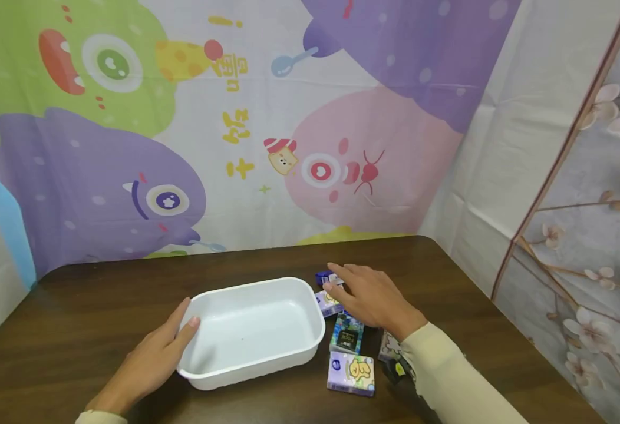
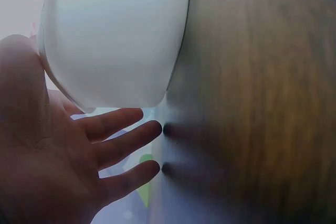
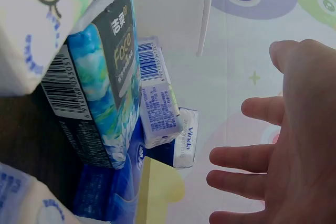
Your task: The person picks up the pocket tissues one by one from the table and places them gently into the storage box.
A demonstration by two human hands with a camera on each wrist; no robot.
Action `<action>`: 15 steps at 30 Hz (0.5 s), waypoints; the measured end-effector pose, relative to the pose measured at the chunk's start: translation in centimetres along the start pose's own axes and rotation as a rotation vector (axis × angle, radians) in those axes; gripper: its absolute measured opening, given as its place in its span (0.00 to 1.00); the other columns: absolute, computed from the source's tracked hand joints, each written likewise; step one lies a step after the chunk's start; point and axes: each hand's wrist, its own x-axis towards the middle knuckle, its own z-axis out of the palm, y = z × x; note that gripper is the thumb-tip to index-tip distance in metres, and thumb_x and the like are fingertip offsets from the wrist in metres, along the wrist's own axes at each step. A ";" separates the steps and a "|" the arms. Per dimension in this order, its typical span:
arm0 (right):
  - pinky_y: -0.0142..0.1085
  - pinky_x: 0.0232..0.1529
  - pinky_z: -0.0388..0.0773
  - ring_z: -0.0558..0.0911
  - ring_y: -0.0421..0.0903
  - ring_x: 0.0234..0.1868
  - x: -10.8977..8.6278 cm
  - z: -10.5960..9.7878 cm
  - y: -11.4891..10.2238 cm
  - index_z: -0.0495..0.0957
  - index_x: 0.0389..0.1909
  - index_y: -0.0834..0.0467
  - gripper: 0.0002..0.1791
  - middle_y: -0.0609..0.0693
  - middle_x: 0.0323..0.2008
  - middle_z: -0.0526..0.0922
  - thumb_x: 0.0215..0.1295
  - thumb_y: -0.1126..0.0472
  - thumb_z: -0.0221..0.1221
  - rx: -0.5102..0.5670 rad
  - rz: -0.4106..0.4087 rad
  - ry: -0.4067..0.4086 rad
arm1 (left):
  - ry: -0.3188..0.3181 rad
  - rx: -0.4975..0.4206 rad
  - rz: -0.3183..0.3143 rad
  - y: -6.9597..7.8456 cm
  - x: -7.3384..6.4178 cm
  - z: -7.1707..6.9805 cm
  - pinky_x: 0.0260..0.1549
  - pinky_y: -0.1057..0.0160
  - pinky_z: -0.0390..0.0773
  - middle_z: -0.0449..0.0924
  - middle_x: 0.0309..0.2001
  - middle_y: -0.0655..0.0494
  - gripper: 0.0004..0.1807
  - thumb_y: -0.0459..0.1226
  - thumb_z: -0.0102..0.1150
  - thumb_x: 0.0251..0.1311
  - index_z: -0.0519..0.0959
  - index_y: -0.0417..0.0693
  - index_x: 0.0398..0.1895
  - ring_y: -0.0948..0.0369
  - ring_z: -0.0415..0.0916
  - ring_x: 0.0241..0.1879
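Note:
A white plastic basin [image 1: 251, 368] sits on the dark wooden table. My left hand [image 1: 151, 353] is at its left end, with the thumb over the rim and the other fingers spread fairly straight along the outside. Over the packs right of the basin hovers my right hand [image 1: 370, 294], fingers extended and holding nothing. Below it lie a purple tissue pack [image 1: 327, 303], a dark blue pack [image 1: 323, 277] and a blue-green tissue pack [image 3: 107, 77] marked "Face". Nearer the front lies another purple tissue pack [image 1: 350, 374] with a yellow cartoon figure.
By the right sleeve [image 1: 448, 365] lie a pinkish-brown pack [image 1: 389, 346] and a black pack [image 1: 396, 371], both partly hidden. A cartoon-print cloth [image 1: 246, 218] hangs behind the table [image 1: 55, 330]. A flower-print panel [image 1: 591, 253] stands at the right.

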 end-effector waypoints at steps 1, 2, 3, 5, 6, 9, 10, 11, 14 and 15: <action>0.60 0.66 0.62 0.69 0.57 0.70 -0.1 0.1 0.0 0.64 0.76 0.48 0.38 0.55 0.70 0.70 0.74 0.31 0.43 0.005 0.002 -0.001 | -0.004 -0.002 -0.004 0.0 0.0 0.0 0.51 0.27 0.66 0.56 0.74 0.35 0.43 0.65 0.29 0.74 0.41 0.52 0.82 0.34 0.61 0.68; 0.60 0.66 0.62 0.69 0.57 0.70 -0.1 0.1 0.1 0.64 0.76 0.49 0.38 0.55 0.70 0.70 0.74 0.30 0.42 0.008 0.005 -0.003 | -0.006 -0.003 -0.008 -0.1 0.0 0.1 0.50 0.28 0.67 0.56 0.74 0.35 0.43 0.65 0.29 0.74 0.41 0.52 0.82 0.34 0.62 0.67; 0.60 0.67 0.61 0.69 0.57 0.70 -0.2 0.1 0.1 0.64 0.76 0.49 0.39 0.54 0.70 0.70 0.74 0.30 0.42 0.011 0.005 -0.002 | -0.008 -0.006 -0.012 -0.1 -0.1 0.1 0.50 0.28 0.67 0.57 0.74 0.34 0.43 0.65 0.30 0.74 0.41 0.52 0.82 0.34 0.63 0.67; 0.60 0.67 0.61 0.68 0.57 0.70 -0.4 0.1 0.1 0.65 0.75 0.50 0.40 0.54 0.70 0.70 0.74 0.29 0.41 0.014 0.005 0.005 | -0.016 -0.017 -0.018 -0.1 -0.1 0.1 0.50 0.30 0.68 0.57 0.73 0.33 0.43 0.65 0.30 0.74 0.40 0.53 0.82 0.34 0.65 0.65; 0.60 0.67 0.61 0.68 0.57 0.70 -0.5 0.1 0.1 0.65 0.75 0.51 0.40 0.54 0.70 0.71 0.74 0.29 0.41 0.014 0.004 0.011 | -0.018 -0.022 -0.021 -0.1 -0.2 0.2 0.50 0.31 0.69 0.58 0.73 0.33 0.43 0.65 0.31 0.74 0.40 0.53 0.82 0.34 0.66 0.65; 0.60 0.67 0.61 0.69 0.57 0.70 -0.7 0.0 0.1 0.67 0.74 0.52 0.39 0.54 0.69 0.71 0.74 0.31 0.43 0.016 0.003 0.029 | -0.019 -0.035 -0.020 0.0 -0.3 0.2 0.51 0.33 0.70 0.60 0.72 0.32 0.44 0.65 0.32 0.74 0.39 0.52 0.82 0.36 0.69 0.63; 0.60 0.67 0.61 0.69 0.57 0.70 -0.7 0.1 0.1 0.68 0.73 0.52 0.38 0.54 0.69 0.71 0.74 0.31 0.43 0.016 0.003 0.032 | -0.019 -0.036 -0.018 0.0 -0.3 0.2 0.51 0.33 0.70 0.60 0.72 0.32 0.44 0.65 0.32 0.74 0.39 0.52 0.82 0.36 0.69 0.63; 0.60 0.67 0.61 0.69 0.56 0.70 -0.7 0.0 0.1 0.68 0.73 0.53 0.38 0.54 0.69 0.71 0.74 0.32 0.44 0.015 0.005 0.033 | -0.016 -0.034 -0.016 0.0 -0.4 0.2 0.51 0.33 0.70 0.60 0.72 0.32 0.44 0.65 0.33 0.74 0.39 0.51 0.82 0.36 0.69 0.63; 0.59 0.67 0.61 0.69 0.56 0.70 -0.8 0.2 0.2 0.68 0.73 0.53 0.37 0.53 0.69 0.72 0.75 0.32 0.44 0.005 0.010 0.032 | -0.010 -0.029 -0.012 0.0 -0.5 0.2 0.51 0.34 0.70 0.60 0.71 0.31 0.45 0.64 0.33 0.74 0.38 0.50 0.82 0.36 0.69 0.63; 0.59 0.66 0.61 0.69 0.56 0.70 -0.8 0.2 0.3 0.69 0.73 0.53 0.37 0.53 0.69 0.72 0.75 0.32 0.44 0.002 0.012 0.031 | -0.006 -0.032 -0.009 0.1 -0.6 0.3 0.51 0.34 0.70 0.60 0.71 0.31 0.45 0.64 0.33 0.74 0.38 0.49 0.82 0.36 0.69 0.63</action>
